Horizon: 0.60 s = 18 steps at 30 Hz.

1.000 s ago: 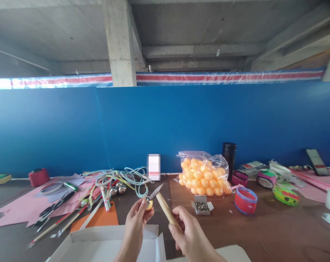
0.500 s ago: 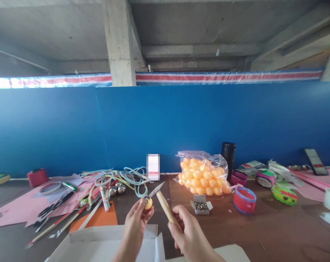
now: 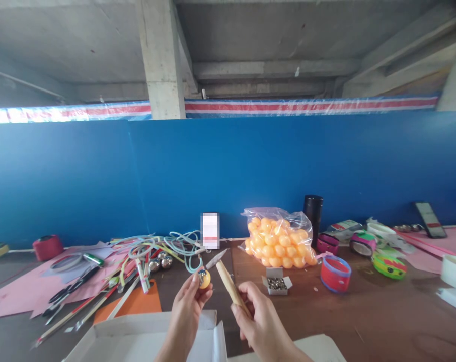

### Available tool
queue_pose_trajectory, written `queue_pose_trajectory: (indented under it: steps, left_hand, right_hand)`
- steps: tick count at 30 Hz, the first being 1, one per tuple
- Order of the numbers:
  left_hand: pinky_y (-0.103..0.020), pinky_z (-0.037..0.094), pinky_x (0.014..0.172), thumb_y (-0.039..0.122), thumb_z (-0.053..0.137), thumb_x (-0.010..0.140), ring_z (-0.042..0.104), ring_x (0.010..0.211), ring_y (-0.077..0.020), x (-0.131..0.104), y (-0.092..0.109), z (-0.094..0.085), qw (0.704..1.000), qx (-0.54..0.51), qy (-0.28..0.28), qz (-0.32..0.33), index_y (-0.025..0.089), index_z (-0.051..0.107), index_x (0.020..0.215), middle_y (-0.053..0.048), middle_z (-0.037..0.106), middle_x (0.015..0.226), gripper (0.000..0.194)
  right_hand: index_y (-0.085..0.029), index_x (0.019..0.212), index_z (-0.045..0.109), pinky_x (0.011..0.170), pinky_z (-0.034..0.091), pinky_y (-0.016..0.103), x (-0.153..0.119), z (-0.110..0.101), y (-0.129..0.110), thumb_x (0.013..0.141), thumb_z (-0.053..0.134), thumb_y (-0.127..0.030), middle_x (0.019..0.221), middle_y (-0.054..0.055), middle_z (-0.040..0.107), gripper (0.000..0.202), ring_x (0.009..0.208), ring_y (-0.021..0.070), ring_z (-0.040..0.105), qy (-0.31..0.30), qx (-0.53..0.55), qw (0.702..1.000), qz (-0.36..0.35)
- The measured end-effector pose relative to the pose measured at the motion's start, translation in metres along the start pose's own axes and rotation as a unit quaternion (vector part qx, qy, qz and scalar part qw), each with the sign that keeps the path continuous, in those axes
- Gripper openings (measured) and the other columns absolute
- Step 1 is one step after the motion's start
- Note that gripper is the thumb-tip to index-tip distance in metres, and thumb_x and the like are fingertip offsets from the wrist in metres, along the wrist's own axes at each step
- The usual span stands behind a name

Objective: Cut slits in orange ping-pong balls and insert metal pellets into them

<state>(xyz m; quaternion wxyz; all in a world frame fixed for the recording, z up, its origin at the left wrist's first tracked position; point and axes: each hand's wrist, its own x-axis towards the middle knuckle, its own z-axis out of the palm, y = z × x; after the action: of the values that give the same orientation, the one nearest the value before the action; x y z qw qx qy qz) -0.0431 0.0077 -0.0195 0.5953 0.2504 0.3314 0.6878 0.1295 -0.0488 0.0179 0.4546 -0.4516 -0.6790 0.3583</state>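
Note:
My left hand (image 3: pixel 185 310) pinches a small orange ball (image 3: pixel 205 280) between thumb and fingers. Shiny, dark-silvery spots cover the ball's upper left side; what they are is too small to tell. My right hand (image 3: pixel 253 312) is wrapped round the wooden handle of a hammer (image 3: pixel 228 282). The hammer's pointed metal head lies just above and right of the ball, tilted up to the right; whether they touch I cannot tell. Right of my right hand stands an open small box (image 3: pixel 277 284) of shiny metal pieces. Behind it is a clear bag of orange balls (image 3: pixel 280 244).
An open white box (image 3: pixel 133 334) lies in front, beside my left forearm. Cords (image 3: pixel 182 246), scissors (image 3: pixel 67 291), sticks and pink paper (image 3: pixel 16 291) crowd the left. A red-and-blue ring (image 3: pixel 335 274), a green pouch (image 3: pixel 389 266) and a black cylinder (image 3: pixel 313 216) stand right.
The view has shifted slightly to the right. The hammer head has tipped down a little towards the ball; both hands keep their grips.

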Motion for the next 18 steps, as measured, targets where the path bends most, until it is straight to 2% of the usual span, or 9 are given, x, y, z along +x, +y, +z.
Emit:
queue_pose_trajectory:
  steps: [4, 9, 14, 18]
  left_hand:
    - [-0.025, 0.052, 0.062, 0.026, 0.070, 0.067, 0.065, 0.068, -0.0156, -0.0008, 0.0020, 0.0023, 1.000, -0.008, -0.002, -0.003, 0.014, 0.062, 0.104, -0.008, 0.069, 0.080, 0.040]
    - [-0.025, 0.052, 0.063, 0.025, 0.071, 0.065, 0.065, 0.069, -0.0156, -0.0009, 0.0039, 0.0033, 1.000, -0.006, 0.010, 0.006, 0.015, 0.062, 0.101, -0.007, 0.068, 0.080, 0.038]
    - [-0.025, 0.052, 0.064, 0.024, 0.072, 0.064, 0.065, 0.066, -0.0147, -0.0008, 0.0026, 0.0007, 1.000, -0.013, 0.013, 0.021, 0.014, 0.063, 0.089, -0.004, 0.067, 0.074, 0.029]
    - [-0.026, 0.053, 0.065, 0.022, 0.074, 0.062, 0.065, 0.066, -0.0150, -0.0004, 0.0025, 0.0013, 0.999, -0.025, 0.012, 0.024, 0.014, 0.063, 0.082, -0.003, 0.065, 0.072, 0.024]
  right_hand:
    - [-0.021, 0.086, 0.040, 0.039, 0.039, 0.017, 0.0003, -0.0009, -0.0030, 0.085, 0.044, -0.030, 0.062, -0.006, 0.046, 0.010, 0.045, 0.0087, 0.049, 0.009, 0.000, 1.000, -0.008]
    - [-0.020, 0.086, 0.043, 0.048, 0.038, 0.018, -0.0027, -0.0007, -0.0029, 0.083, 0.047, -0.025, 0.062, -0.005, 0.047, 0.007, 0.051, 0.0093, 0.047, 0.014, -0.053, 0.996, -0.067]
    - [-0.019, 0.088, 0.046, 0.050, 0.037, 0.018, -0.0038, -0.0007, 0.0005, 0.079, 0.049, -0.019, 0.067, -0.003, 0.051, 0.009, 0.054, 0.0095, 0.045, -0.001, -0.082, 0.991, -0.108]
    - [-0.019, 0.089, 0.047, 0.052, 0.038, 0.019, -0.0029, 0.0000, 0.0041, 0.078, 0.048, -0.017, 0.072, -0.001, 0.055, 0.011, 0.059, 0.0111, 0.049, -0.001, -0.104, 0.989, -0.106]
